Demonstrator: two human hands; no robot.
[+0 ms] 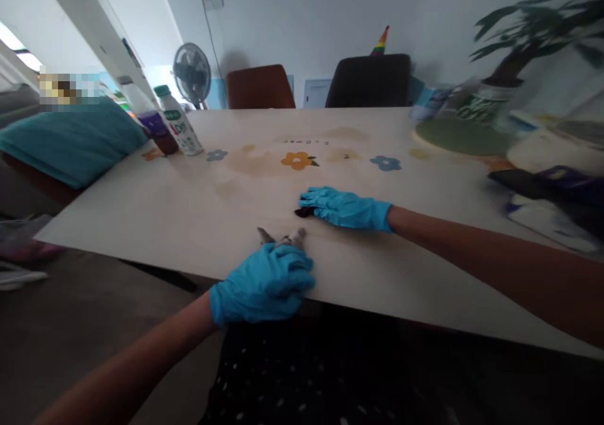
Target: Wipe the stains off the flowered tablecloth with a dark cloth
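Note:
My left hand [267, 281], in a blue disposable glove, is at the near edge of the table with its fingers curled. It is closed over a small grey-and-white thing [296, 237] with two pointed tips that stick up like ears. Most of it is hidden, and I cannot tell its kind. Farther in, my right hand [342, 208], also gloved in blue, lies low over the white tabletop [189, 204]. Beneath its fingers and thumb is a dark crumpled cloth [303, 212], only partly visible.
At the left stand a white bottle with a green cap [178, 123] and a purple-labelled bottle [155, 126]. A potted plant [500, 85] on a green mat [448, 136] and blurred items [557, 186] occupy the right. Two chairs [259, 88] and a fan [192, 72] are behind.

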